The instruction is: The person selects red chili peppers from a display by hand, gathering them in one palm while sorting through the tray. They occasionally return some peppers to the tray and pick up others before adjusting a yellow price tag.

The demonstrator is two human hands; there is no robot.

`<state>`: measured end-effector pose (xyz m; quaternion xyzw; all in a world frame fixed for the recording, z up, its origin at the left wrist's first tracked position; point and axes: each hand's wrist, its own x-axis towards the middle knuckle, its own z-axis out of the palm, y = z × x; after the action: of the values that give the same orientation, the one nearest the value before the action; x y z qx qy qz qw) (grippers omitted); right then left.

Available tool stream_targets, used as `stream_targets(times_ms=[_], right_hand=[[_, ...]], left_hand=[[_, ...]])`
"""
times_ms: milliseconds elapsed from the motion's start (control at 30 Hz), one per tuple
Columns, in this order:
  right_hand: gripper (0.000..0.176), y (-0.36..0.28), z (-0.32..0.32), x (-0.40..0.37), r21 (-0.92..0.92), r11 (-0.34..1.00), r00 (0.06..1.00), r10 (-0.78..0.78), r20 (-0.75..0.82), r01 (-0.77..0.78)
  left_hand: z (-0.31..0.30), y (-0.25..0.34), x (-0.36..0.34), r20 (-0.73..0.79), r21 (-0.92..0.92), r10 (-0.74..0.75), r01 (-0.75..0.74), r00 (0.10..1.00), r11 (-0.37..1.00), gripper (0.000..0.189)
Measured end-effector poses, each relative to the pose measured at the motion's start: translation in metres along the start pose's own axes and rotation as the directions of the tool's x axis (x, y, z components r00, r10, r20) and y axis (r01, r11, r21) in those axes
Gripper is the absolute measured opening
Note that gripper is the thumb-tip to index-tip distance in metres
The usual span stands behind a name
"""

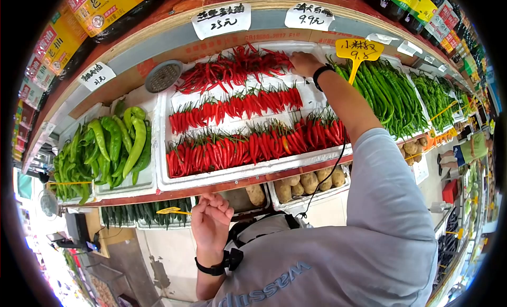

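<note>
While stretched up to the upper middle of the frame, presses the right hand (305, 63) onto the right end of the top row of red chillies (235, 109). Buries the fingertips among the pods there, so cannot tell whether gripping one or only touching. Wears a black band at that wrist and a grey sleeve from the elbow back.

Holds the left hand (211, 221) low, at the lower middle of the frame, just below the shelf edge and well apart from the red chillies. Curls its fingers loosely inward toward the palm; cannot tell whether anything lies inside the curl. Wears a black band at this wrist too.

Finds the red chillies in a white foam tray (162, 148) filling the centre of the frame. Slender, glossy, bright red pods with green stems showing here and there, laid close side by side in three rows. Top row looser and more tangled than the two below. Bare white tray floor between the rows. One orange-tinged pod in the bottom row.

To the left of the tray, fat green peppers (119, 140) in another white box. To the right, slim green chillies (388, 93) under a yellow price tag (359, 49). Lower down, under the shelf, potatoes (309, 183).
</note>
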<state>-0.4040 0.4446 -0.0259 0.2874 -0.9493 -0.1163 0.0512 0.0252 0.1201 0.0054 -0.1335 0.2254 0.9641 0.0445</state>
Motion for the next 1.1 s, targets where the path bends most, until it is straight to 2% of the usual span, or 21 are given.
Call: stream_targets(times_ms=[33,167,233,267,333,367,433,467,500,567,600,633,733,767,867,900,967,1033,1067,1100], right_hand=[[0.032,0.003,0.009,0.002,0.051,0.999,0.997,0.012,-0.076,-0.008],[0.035,0.001,-0.011,-0.001,0.197,0.976,0.995,0.098,-0.036,-0.089],[0.041,-0.004,-0.035,-0.007,0.364,0.908,0.972,0.146,0.187,-0.206],[0.041,-0.001,-0.033,-0.006,0.359,0.909,0.971,0.151,0.187,-0.211],[0.045,0.006,-0.026,-0.002,0.549,0.806,0.975,0.193,0.110,-0.222],[0.045,0.009,-0.027,-0.001,0.543,0.808,0.974,0.197,0.112,-0.226],[0.035,0.017,-0.024,0.004,0.691,0.668,0.948,0.306,0.083,-0.276],[0.029,0.026,-0.013,0.013,0.773,0.577,0.949,0.300,0.098,-0.263],[0.029,0.026,-0.017,0.012,0.770,0.580,0.948,0.302,0.099,-0.265],[0.025,0.025,-0.026,0.012,0.912,0.283,0.911,0.372,0.180,-0.296],[0.025,0.025,-0.030,0.012,0.938,0.144,0.898,0.366,0.246,-0.315],[0.025,0.020,-0.039,0.010,0.937,0.147,0.896,0.369,0.246,-0.318],[0.021,-0.005,-0.061,0.002,0.925,-0.152,0.866,0.327,0.379,-0.347],[0.021,-0.014,-0.070,-0.003,0.926,-0.150,0.865,0.330,0.378,-0.348],[0.019,-0.042,-0.104,-0.027,0.867,-0.380,0.883,0.210,0.420,-0.322],[0.019,-0.047,-0.109,-0.036,0.868,-0.379,0.883,0.211,0.419,-0.322],[0.021,-0.058,-0.118,-0.055,0.856,-0.466,0.928,0.166,0.333,-0.224],[0.019,-0.066,-0.124,-0.073,0.839,-0.488,0.922,0.154,0.355,-0.241],[0.018,-0.075,-0.131,-0.087,0.845,-0.486,0.942,0.113,0.315,-0.224],[0.017,-0.086,-0.138,-0.101,0.850,-0.485,0.959,0.072,0.273,-0.206]], left_hand=[[0.000,0.000,-0.001,-0.004,-0.013,0.005,-0.005,1.000,1.000,0.012],[-0.003,0.002,-0.004,-0.012,0.001,0.010,-0.010,1.000,1.000,0.011],[-0.002,0.001,-0.004,-0.004,0.004,0.009,-0.009,1.000,1.000,0.011],[-0.002,0.000,-0.003,0.001,0.002,0.006,-0.006,1.000,1.000,0.011],[-0.002,-0.002,0.000,0.022,-0.009,-0.010,0.010,1.000,1.000,0.010],[-0.001,-0.003,0.001,0.025,-0.013,-0.014,0.014,1.000,1.000,0.010],[0.000,-0.005,0.004,0.036,-0.042,-0.052,0.053,0.998,0.998,0.011],[0.000,-0.006,0.006,0.039,-0.045,-0.055,0.057,0.998,0.997,0.011],[0.000,-0.006,0.007,0.047,-0.031,-0.064,0.066,0.997,0.997,0.010],[0.001,-0.006,0.009,0.058,-0.019,-0.073,0.074,0.996,0.997,0.010],[0.002,-0.006,0.009,0.051,-0.008,-0.080,0.080,0.996,0.997,0.010],[0.004,-0.007,0.010,0.045,0.004,-0.088,0.088,0.995,0.996,0.009],[0.008,-0.006,0.014,0.052,0.023,-0.116,0.115,0.992,0.993,0.009],[0.010,-0.007,0.016,0.055,0.021,-0.118,0.117,0.992,0.993,0.009],[0.013,-0.010,0.025,0.081,0.035,-0.162,0.159,0.984,0.987,0.011],[0.014,-0.010,0.028,0.103,0.060,-0.175,0.170,0.979,0.984,0.013],[0.020,-0.013,0.035,0.128,0.085,-0.188,0.179,0.974,0.980,0.015],[0.032,-0.017,0.041,0.092,0.110,-0.193,0.183,0.977,0.977,0.019],[0.022,-0.020,0.050,0.184,0.118,-0.197,0.177,0.963,0.977,0.032],[0.029,-0.020,0.053,0.184,0.117,-0.198,0.179,0.963,0.977,0.032]])
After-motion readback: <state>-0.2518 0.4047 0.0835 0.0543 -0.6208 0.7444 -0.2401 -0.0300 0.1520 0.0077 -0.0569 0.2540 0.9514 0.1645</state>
